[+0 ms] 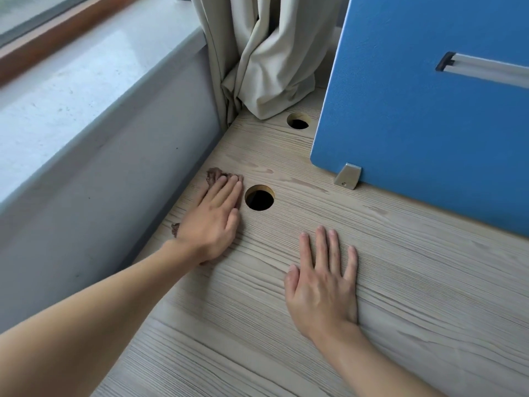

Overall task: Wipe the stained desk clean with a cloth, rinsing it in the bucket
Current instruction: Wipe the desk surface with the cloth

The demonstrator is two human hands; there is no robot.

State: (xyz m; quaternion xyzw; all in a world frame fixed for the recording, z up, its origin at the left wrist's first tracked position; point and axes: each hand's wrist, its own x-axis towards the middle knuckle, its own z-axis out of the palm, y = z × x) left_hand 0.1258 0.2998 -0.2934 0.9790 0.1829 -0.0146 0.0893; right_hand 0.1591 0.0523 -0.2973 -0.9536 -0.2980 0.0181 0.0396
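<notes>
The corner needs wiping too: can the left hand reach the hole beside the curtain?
Probably yes: only bare desk lies between the left hand and that hole; the curtain hangs just behind it.

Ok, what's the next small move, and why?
Probably sweep the left hand and brown cloth forward, toward the curtain. The cloth sits pressed flat on the desk just left of the nearer cable hole, so steering past it avoids snagging.

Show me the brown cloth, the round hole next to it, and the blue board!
brown cloth [215, 175]: head view, the crumpled far edge that shows.
round hole [259, 198]: head view, its dark middle.
blue board [423, 118]: head view, middle of its flat face.
</notes>
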